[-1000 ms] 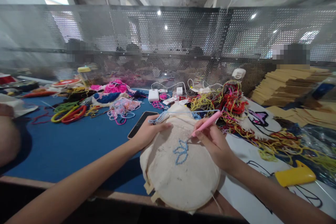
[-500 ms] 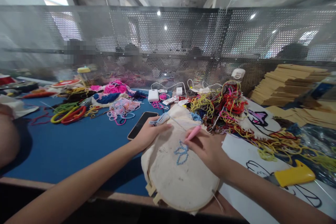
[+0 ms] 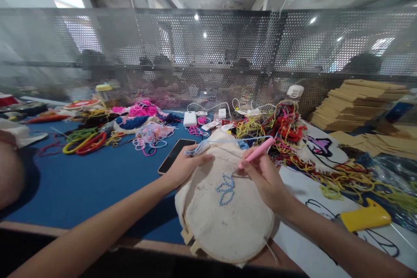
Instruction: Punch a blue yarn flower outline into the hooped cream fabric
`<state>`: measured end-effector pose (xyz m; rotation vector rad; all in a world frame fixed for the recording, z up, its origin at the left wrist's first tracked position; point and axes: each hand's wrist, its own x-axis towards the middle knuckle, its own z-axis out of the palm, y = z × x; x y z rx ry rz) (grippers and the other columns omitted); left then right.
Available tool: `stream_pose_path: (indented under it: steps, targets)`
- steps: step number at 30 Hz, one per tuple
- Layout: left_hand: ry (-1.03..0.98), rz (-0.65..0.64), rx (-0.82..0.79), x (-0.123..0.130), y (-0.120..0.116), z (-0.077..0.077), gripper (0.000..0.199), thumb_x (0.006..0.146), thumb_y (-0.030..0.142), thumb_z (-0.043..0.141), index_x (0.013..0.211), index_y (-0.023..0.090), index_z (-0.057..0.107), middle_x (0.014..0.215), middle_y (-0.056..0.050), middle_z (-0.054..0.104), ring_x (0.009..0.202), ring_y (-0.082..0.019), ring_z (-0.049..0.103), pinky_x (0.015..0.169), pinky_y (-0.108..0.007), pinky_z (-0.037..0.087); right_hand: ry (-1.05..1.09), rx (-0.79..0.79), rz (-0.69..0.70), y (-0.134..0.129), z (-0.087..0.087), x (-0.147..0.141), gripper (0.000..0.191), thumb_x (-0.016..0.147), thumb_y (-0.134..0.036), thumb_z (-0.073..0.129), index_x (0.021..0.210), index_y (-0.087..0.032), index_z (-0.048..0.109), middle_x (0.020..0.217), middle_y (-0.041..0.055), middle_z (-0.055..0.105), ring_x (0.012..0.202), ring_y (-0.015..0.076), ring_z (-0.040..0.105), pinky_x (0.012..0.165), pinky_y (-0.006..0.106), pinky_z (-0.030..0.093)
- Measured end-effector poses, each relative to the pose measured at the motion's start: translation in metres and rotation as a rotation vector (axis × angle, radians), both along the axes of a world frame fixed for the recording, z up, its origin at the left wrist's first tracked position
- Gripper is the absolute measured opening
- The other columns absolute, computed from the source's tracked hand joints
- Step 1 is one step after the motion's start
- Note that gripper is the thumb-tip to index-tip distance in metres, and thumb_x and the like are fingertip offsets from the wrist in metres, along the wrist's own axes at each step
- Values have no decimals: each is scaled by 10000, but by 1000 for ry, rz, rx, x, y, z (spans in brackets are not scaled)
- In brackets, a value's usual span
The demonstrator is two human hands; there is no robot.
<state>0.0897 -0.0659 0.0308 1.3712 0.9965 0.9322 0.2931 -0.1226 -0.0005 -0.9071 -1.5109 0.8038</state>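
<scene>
A round hoop with cream cloth [image 3: 228, 230] leans at the table's front edge, with a blue looped outline [image 3: 225, 190] stitched on it. My right hand [image 3: 260, 171] is closed on a pink punch pen [image 3: 259, 152], its lower end close to the cloth, right of the blue outline. Light blue yarn [image 3: 233, 140] runs from the pen's upper end across to my left hand [image 3: 187, 163]. That hand grips the upper left of the cloth, the yarn passing over its fingers, its thumb lying on the cloth.
A phone [image 3: 174, 156] lies left of the cloth. Tangled yarn [image 3: 283, 126] and a yellow-handled cutter [image 3: 365, 217] on drawn paper [image 3: 293, 182] are at the right. Brown envelopes [image 3: 352, 104] are stacked behind. Another person's arm [image 3: 9, 169] shows at the far left.
My right hand has moved slightly right, lifting the pen's end off the blue outline and tilting the pen. The light blue yarn now stretches farther right. My left hand stays in place.
</scene>
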Motion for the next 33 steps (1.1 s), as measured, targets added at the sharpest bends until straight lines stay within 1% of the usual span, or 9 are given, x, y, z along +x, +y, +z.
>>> stream_pose_path:
  steps: [4,11,14,18,22,25,29,31,33]
  targets:
    - [-10,-7,4,0,-1,0,247,640,294,730,832,149,676,717,2,667,642,-132,578,613,-228,445,-54,12,-26,0,-3,0,117,902,-337,478,920,-225,454,929,21,485,767,120,566,705,289,547]
    - [-23,10,-4,2,-1,0,192,641,266,728,775,144,665,675,14,639,599,-106,545,567,-206,422,-323,88,-124,-2,-3,1,101,907,-303,461,909,-203,472,936,61,546,790,167,580,741,355,508]
    - [-24,-1,-1,1,-1,-2,193,646,273,722,772,142,657,670,11,631,597,-110,540,562,-213,422,-319,60,-120,-3,-1,1,109,904,-288,469,964,-199,484,969,70,552,820,170,592,753,353,511]
    - [-1,-4,17,0,1,-4,211,658,286,712,804,145,656,673,8,628,598,-116,540,550,-218,417,-264,28,-73,-3,-1,1,203,904,-263,470,1101,-216,458,969,54,543,837,163,594,757,342,522]
    - [8,1,27,0,1,-3,223,658,289,716,816,142,657,677,7,631,595,-116,543,552,-219,413,-271,42,-49,-3,0,2,109,906,-240,460,1009,-207,476,977,57,545,845,157,591,756,323,522]
    - [-5,-8,29,0,-1,-1,231,664,293,714,825,138,654,681,1,638,604,-123,552,571,-230,423,-440,128,-99,-4,2,0,56,903,-213,462,948,-205,495,955,61,582,880,177,594,789,341,505]
    - [-36,-47,69,0,-3,0,206,676,295,705,791,134,647,683,2,636,613,-120,549,600,-236,428,-726,282,-97,-6,6,-2,130,884,-176,484,1001,-215,523,969,68,622,932,225,588,810,392,477]
    - [-35,-44,79,0,-3,-1,206,672,295,709,785,133,649,696,2,639,621,-118,546,601,-229,425,-699,246,-112,-7,6,-2,86,892,-199,478,966,-214,520,929,60,621,885,219,595,778,387,484]
    - [-28,-27,63,0,-3,-1,218,669,301,714,800,138,654,704,4,641,621,-118,545,590,-226,421,-564,168,-147,-6,5,0,56,904,-238,465,941,-211,497,908,53,599,821,195,599,743,369,499]
